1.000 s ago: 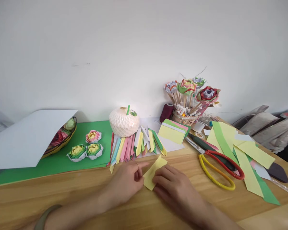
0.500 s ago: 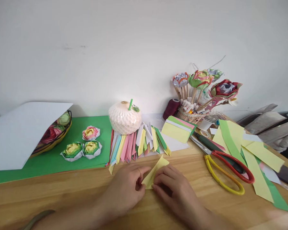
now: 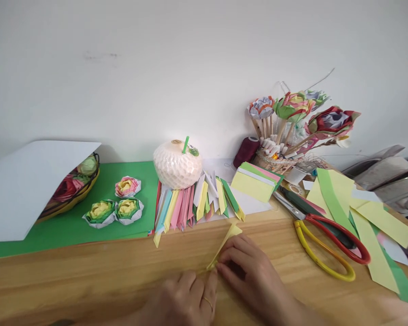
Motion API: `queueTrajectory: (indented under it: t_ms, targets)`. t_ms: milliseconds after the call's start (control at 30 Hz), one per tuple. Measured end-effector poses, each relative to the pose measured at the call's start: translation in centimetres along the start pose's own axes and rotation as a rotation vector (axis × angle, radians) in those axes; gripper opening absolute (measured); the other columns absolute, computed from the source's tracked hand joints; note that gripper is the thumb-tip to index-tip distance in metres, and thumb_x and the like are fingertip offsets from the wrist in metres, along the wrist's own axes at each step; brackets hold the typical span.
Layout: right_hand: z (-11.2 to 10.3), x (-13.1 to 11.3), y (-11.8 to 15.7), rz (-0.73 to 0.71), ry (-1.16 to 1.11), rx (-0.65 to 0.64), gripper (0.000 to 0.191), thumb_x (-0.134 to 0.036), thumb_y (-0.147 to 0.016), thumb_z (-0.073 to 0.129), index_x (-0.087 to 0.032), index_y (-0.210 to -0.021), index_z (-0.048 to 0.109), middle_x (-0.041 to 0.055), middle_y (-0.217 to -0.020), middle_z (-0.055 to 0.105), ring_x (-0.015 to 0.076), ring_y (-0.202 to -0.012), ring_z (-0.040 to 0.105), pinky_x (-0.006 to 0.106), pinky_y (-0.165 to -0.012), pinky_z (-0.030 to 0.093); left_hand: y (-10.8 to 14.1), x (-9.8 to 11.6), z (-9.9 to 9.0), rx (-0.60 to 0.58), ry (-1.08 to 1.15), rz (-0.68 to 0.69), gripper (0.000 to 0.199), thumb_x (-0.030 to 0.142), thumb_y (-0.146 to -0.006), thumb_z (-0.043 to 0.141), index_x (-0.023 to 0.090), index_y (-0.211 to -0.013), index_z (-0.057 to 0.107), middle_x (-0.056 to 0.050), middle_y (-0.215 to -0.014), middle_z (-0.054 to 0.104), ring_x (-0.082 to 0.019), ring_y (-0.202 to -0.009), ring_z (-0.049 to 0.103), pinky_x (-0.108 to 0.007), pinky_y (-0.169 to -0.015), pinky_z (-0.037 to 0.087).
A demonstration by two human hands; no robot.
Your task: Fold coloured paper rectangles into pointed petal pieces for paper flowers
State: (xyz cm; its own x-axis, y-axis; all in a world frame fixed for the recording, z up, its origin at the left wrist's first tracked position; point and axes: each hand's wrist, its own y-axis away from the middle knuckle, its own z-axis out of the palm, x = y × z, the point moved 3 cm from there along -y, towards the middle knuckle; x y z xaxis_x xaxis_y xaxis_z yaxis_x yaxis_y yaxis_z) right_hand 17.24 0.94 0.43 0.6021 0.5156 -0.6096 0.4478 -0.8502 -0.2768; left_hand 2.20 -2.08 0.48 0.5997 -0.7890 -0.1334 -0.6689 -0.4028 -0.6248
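A folded piece of yellow paper (image 3: 224,245) stands on its edge at the front of the wooden table, slanting up to the right. My right hand (image 3: 250,267) is closed on its right side, with thumb and fingers pinching it near the lower end. My left hand (image 3: 187,296), with a ring on one finger, is curled below the paper. Its index fingertip presses at the paper's bottom corner; the thumb is hidden. Behind the paper lie several folded paper strips (image 3: 180,208) in pink, yellow, white, blue and green, under a white textured round ornament (image 3: 177,165).
Scissors (image 3: 326,240) with red and yellow handles lie at right, beside loose paper strips (image 3: 377,244). A stack of cut papers (image 3: 253,183), maroon thread (image 3: 246,151) and paper flowers on sticks (image 3: 295,108) stand behind. At left are small paper flowers (image 3: 128,210) and a basket (image 3: 71,199) under a white sheet (image 3: 30,181).
My left hand has moved down and turned, its fingers curling, with the index now at the paper's bottom corner. The paper is folded narrower. The view has shifted slightly left.
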Motion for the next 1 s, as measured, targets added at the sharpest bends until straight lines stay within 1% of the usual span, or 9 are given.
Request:
queueTrajectory:
  t_ms: [133, 400, 533, 667, 700, 733, 767, 900, 1000]
  targets:
    - [-0.01, -0.03, -0.05, -0.004, 0.008, -0.002, 0.014, -0.010, -0.083, 0.055, -0.020, -0.073, 0.055, 0.0030, -0.078, 0.060, 0.0172, -0.077, 0.055, 0.028, -0.066, 0.046, 0.09, -0.08, 0.08, -0.037, -0.019, 0.041, 0.021, 0.003, -0.074, 0.048, 0.006, -0.086, 0.065, 0.001, -0.046, 0.055, -0.014, -0.036, 0.050, -0.025, -0.031, 0.030]
    - [0.06, -0.15, -0.10, 0.020, 0.032, -0.032, 0.015, -0.009, -0.084, 0.053, -0.019, -0.073, 0.054, 0.0038, -0.079, 0.058, 0.0178, -0.077, 0.053, 0.030, -0.067, 0.045, 0.09, -0.14, 0.03, -0.069, -0.053, 0.095, 0.025, 0.000, -0.077, 0.042, 0.002, -0.091, 0.062, -0.001, -0.048, 0.056, -0.014, -0.037, 0.050, -0.024, -0.030, 0.032]
    - [0.14, -0.16, -0.04, 0.021, 0.020, -0.030, 0.016, -0.008, -0.085, 0.052, -0.019, -0.074, 0.054, 0.0036, -0.079, 0.058, 0.0176, -0.077, 0.052, 0.029, -0.067, 0.045, 0.14, 0.05, 0.19, -0.049, -0.048, 0.092, 0.026, -0.001, -0.076, 0.041, 0.002, -0.090, 0.062, 0.000, -0.046, 0.054, -0.014, -0.036, 0.049, -0.024, -0.030, 0.032]
    - [0.21, -0.09, 0.02, 0.029, 0.023, -0.011, 0.016, -0.008, -0.084, 0.052, -0.019, -0.072, 0.052, 0.0033, -0.077, 0.057, 0.0175, -0.075, 0.051, 0.029, -0.066, 0.043, 0.20, 0.16, 0.24, 0.029, -0.072, 0.051, 0.028, -0.002, -0.076, 0.037, 0.002, -0.090, 0.062, -0.001, -0.043, 0.052, -0.016, -0.033, 0.046, -0.025, -0.029, 0.030]
    - [0.23, -0.07, 0.00, 0.032, 0.027, -0.011, 0.016, -0.007, -0.084, 0.052, -0.019, -0.072, 0.051, 0.0032, -0.077, 0.057, 0.0176, -0.075, 0.051, 0.029, -0.066, 0.043, 0.15, 0.19, 0.24, 0.011, -0.072, 0.065, 0.028, -0.002, -0.076, 0.037, 0.001, -0.090, 0.061, -0.001, -0.044, 0.052, -0.016, -0.033, 0.047, -0.025, -0.029, 0.030]
    - [0.25, -0.03, -0.02, 0.038, 0.033, -0.016, 0.017, -0.007, -0.083, 0.053, -0.019, -0.071, 0.051, 0.0031, -0.076, 0.057, 0.0178, -0.075, 0.051, 0.029, -0.066, 0.043, 0.10, 0.23, 0.33, -0.058, -0.056, 0.094, 0.029, -0.002, -0.075, 0.038, 0.001, -0.092, 0.061, -0.002, -0.047, 0.055, -0.016, -0.035, 0.049, -0.024, -0.030, 0.032]
    - [0.27, 0.00, -0.06, 0.045, 0.037, -0.024, 0.017, -0.007, -0.082, 0.054, -0.019, -0.071, 0.051, 0.0030, -0.076, 0.057, 0.0180, -0.075, 0.050, 0.030, -0.066, 0.043, 0.03, 0.21, 0.26, -0.081, -0.057, 0.110, 0.030, -0.004, -0.074, 0.038, 0.000, -0.092, 0.061, -0.002, -0.048, 0.056, -0.015, -0.036, 0.050, -0.023, -0.030, 0.032]
    - [0.22, 0.09, -0.23, 0.084, 0.032, -0.068, 0.018, -0.003, -0.079, 0.057, -0.019, -0.073, 0.050, 0.0025, -0.078, 0.056, 0.0182, -0.076, 0.051, 0.030, -0.067, 0.042, -0.14, 0.01, -0.14, -0.110, -0.044, 0.120, 0.030, -0.004, -0.074, 0.037, -0.001, -0.093, 0.060, -0.003, -0.049, 0.056, -0.016, -0.036, 0.051, -0.023, -0.029, 0.033]
    - [0.14, 0.06, -0.25, 0.112, 0.030, -0.080, 0.018, -0.002, -0.078, 0.057, -0.019, -0.074, 0.050, 0.0023, -0.078, 0.056, 0.0181, -0.076, 0.051, 0.030, -0.067, 0.042, 0.01, -0.03, -0.07, -0.127, -0.015, 0.111, 0.030, -0.003, -0.075, 0.037, -0.001, -0.096, 0.060, -0.003, -0.051, 0.057, -0.016, -0.038, 0.052, -0.024, -0.030, 0.036]
